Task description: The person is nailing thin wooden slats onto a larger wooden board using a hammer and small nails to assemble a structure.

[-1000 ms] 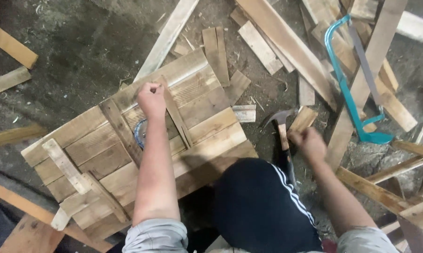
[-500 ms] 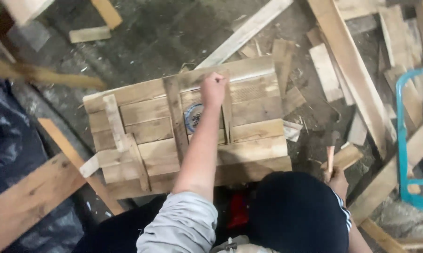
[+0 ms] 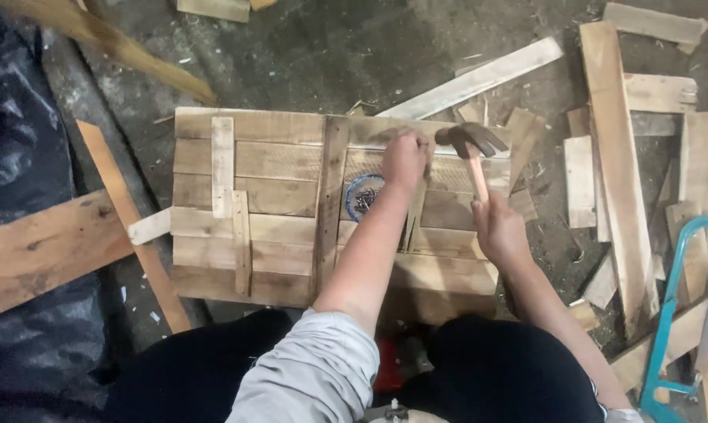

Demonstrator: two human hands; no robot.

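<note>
Obs.: my right hand [image 3: 499, 231] has its fingers closed round the lower end of the hammer [image 3: 470, 153] handle, head raised just above the far right part of the slatted wooden panel [image 3: 267, 204]. My left hand [image 3: 405, 160] is pinched shut on the far part of the panel, just left of the hammer head; it looks to be steadying a nail, but the nail itself is too small to make out. A small round tin of nails [image 3: 364, 196] sits on the panel, just nearer me than the left hand. Handling, judged: the hammer is head-heavy and rigid, with a smooth wooden handle; the low grip suits it. The panel is stiff, rough and likely splintery, and heavy enough to stay put on the floor [image 3: 315, 55]. Hidden: my forearm covers the thin batten [image 3: 415, 223] beneath it; my knees cut off the near edge of the panel. Scrap boards [image 3: 616, 149] lie right of the panel, black plastic sheet [image 3: 13, 141] to the left.
</note>
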